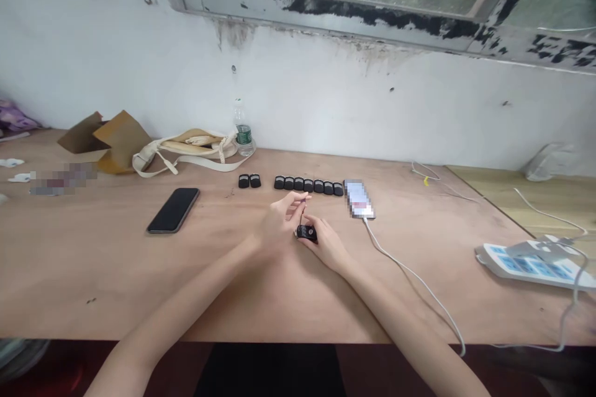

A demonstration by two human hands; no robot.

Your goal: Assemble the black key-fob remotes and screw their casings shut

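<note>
In the middle of the table, my right hand [328, 242] is closed around a small black device [306, 232] with a shiny top and a round spot on its side. My left hand [283, 214] pinches a thin dark strand [302, 216] that runs down to the device; whether it is a cord or a thin rod I cannot tell. Just beyond my hands, several small black devices [308, 185] with grey bands stand side by side in a row. A pair of similar black devices [249, 181] sits apart to the left.
A black phone [173, 211] lies to the left, and a lit phone [358, 198] with a white charging cable [405, 267] to the right. Farther right is a power strip [531, 263]. Along the wall are a plastic bottle [244, 133], a cream bag [186, 146] and a brown paper bag [121, 139].
</note>
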